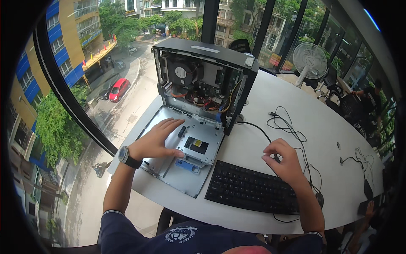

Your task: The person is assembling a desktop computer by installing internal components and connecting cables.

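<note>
A black desktop computer case [207, 48] stands opened at the back of the table, its fan, boards and wiring exposed. In front of it lies a silver metal panel [163, 122] with a drive bracket [207, 132] and a blue latch [187, 166]. My left hand [155, 137] hovers over this metalwork, fingers stretched and thumb apart, holding nothing. Above the right end of a black keyboard [249, 186] is my right hand [285, 158], fingers loosely curled with a gap at the thumb. A black cable [258, 128] passes behind that hand; no grip on it shows.
Thin black cables [292, 127] lie loosely on the white table [325, 169], partly beside the keyboard. More cable [353, 160] lies at the far right. A white fan [310, 60] and chairs stand beyond the table. Windows border the left and back. Another person [372, 97] is at the right.
</note>
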Demonstrator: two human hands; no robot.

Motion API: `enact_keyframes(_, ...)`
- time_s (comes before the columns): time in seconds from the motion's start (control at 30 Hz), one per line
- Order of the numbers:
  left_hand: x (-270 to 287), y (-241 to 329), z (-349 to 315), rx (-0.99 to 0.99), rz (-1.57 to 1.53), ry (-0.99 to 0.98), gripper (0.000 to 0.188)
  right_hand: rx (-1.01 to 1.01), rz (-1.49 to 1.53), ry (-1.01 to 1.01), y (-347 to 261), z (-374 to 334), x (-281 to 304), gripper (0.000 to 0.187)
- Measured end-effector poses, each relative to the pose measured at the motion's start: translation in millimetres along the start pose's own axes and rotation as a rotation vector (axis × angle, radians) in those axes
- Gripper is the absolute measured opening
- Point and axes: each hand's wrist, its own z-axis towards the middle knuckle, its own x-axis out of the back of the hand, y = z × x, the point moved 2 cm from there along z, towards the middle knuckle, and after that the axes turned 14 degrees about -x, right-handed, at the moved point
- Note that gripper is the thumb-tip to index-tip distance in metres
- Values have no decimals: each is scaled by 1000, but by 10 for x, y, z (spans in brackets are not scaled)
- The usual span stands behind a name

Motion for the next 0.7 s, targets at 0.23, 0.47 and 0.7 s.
enact_keyframes(0.23,-274,18,252,-62,-35,-137,137,-499,342,-548,-26,800,-994,33)
enact_keyframes(0.47,-123,142,212,122,-192,-103,134,-532,557,-629,-139,871,-1269,26)
enact_keyframes(0.7,240,442,407,-62,-59,214,129,-224,556,-376,-488,993,-712,20)
